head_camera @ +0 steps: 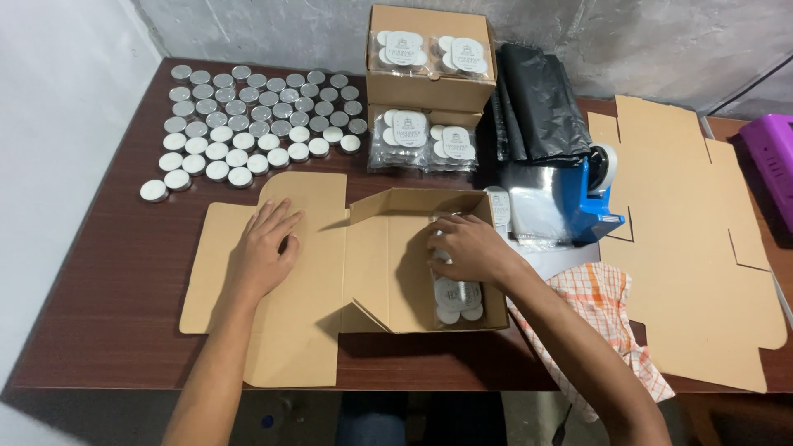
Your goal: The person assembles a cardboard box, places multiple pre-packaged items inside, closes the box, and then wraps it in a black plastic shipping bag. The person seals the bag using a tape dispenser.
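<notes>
- A half-folded brown cardboard box (413, 256) lies mid-table, its long axis running left to right, its open lid flap spread flat toward the left.
- The left hand (263, 248) rests flat on that flap, fingers spread.
- The right hand (467, 246) reaches into the box, fingers curled around a clear pack of candles (457, 299).
- Plain, matte card; crisp creases.
- Round, metal-cupped tealights (248, 124) stand in rows on the dark wood table (107, 281); a blue tape dispenser (596, 194) sits to the right.

left hand (264, 248) flat on box flap (273, 330) | right hand (464, 246) on candle pack (457, 297) in box (388, 264)
</notes>
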